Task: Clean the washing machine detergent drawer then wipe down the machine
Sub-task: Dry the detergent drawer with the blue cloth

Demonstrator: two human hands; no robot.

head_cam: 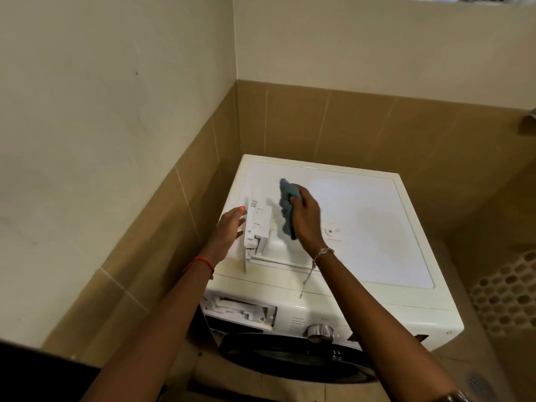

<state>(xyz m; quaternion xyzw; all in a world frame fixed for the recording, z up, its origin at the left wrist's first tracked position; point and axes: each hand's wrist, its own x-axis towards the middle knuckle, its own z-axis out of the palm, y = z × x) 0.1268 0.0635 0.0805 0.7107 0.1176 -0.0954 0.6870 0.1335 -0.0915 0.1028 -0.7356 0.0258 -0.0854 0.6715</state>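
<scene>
Detergent drawer [258,227] out of its housing, we have it standing on one long side on top of the washing machine [377,221], near the front left corner. We judge that it stands this way so its walls face the cloth rather than the ceiling. Our left hand [229,230] is at its left face with fingers straight and spread, holding nothing. The fingertips look to be touching the plastic, though blur keeps us from being sure. We read that as a brace, so the light drawer does not tip or slide when rubbed from the other side. Our right hand [307,219] has its fingers curled round a bunched blue cloth [287,204], just right of the drawer, with part of the cloth hanging down. Whether it touches the lid we cannot tell. On the front panel the empty slot [240,310] gapes at the upper left, with the dial [320,332] to its right and the dark door [290,358] beneath. By our judgement the drawer cleaning is in hand and the wipe of the machine is not yet done. A faint yellowish stain [232,266] seems to show on the front edge beside the drawer.
</scene>
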